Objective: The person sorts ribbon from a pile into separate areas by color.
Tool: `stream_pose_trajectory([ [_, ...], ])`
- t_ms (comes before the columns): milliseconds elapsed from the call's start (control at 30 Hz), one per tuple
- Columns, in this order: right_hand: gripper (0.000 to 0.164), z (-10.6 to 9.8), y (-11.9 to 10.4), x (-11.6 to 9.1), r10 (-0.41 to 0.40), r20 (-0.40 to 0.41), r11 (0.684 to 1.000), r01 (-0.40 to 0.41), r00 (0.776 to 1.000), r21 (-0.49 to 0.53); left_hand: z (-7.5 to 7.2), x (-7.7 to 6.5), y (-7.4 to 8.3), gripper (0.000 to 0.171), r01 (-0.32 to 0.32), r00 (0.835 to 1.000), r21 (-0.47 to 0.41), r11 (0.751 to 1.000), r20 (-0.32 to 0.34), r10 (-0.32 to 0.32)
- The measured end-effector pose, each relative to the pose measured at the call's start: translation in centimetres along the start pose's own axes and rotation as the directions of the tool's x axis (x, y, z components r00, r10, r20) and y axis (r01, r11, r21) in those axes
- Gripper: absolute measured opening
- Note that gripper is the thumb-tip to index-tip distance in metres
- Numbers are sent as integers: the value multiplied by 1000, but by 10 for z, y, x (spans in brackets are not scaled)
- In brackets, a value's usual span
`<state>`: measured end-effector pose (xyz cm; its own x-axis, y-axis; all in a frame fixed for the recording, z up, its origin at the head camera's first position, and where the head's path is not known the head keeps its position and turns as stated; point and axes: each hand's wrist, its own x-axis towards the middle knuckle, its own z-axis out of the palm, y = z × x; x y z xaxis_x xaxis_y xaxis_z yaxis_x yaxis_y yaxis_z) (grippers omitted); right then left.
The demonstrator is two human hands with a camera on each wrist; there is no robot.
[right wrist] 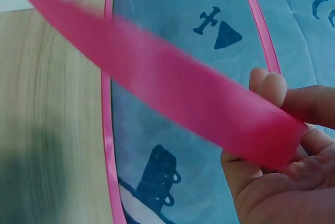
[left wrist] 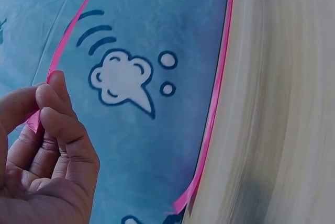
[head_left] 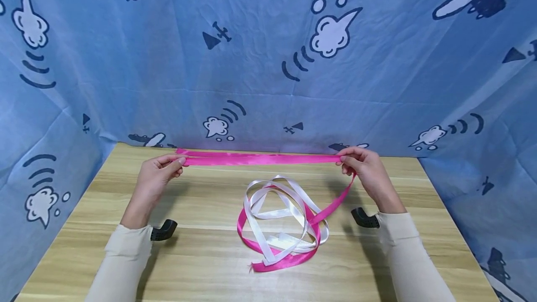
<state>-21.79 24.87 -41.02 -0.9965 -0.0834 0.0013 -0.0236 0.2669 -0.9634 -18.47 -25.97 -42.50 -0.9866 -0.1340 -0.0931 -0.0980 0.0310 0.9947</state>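
A pink satin ribbon is stretched nearly level above the back of the table. My left hand pinches its left end between thumb and fingers, and a short tip pokes out below them in the left wrist view. At the other side my right hand pinches the same ribbon. From there a pink length slants down to the loose pile in the middle. That pile mixes pink with a white satin ribbon in loops. Another pink strip lies straight along the table's back edge, partly hidden behind the stretched ribbon in the head view.
The wood-grain table carries the pile. A blue patterned cloth hangs close behind it and at both sides. A black bracket sits at each wrist, the left bracket and the right bracket.
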Motion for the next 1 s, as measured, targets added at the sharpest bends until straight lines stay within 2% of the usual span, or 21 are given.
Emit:
stream_pose_trajectory([
  [100, 13, -2, 0, 0, -1, -2, 1000, 1, 1000, 31, -6, 0, 1, 16, -22, 1000, -62, 998, -22, 20],
  [300, 13, -7, 1, -2, -3, -11, 999, 3, 1000, 41, -18, -2, 5, 16, -69, 996, -163, 984, -65, 59],
  [567, 14, -14, 5, -3, -13, -21, 997, 14, 1000, 72, -32, -6, 7, 16, -92, 992, -264, 960, -112, 64],
  [800, 18, -28, 12, -8, 28, -34, 997, -26, 999, 69, -43, -7, 3, 12, -101, 988, -313, 944, -143, 58],
  [1000, 19, -41, 21, -11, 35, -43, 991, -29, 998, 132, -53, -6, 1, 13, -109, 987, -341, 934, -151, 60],
])
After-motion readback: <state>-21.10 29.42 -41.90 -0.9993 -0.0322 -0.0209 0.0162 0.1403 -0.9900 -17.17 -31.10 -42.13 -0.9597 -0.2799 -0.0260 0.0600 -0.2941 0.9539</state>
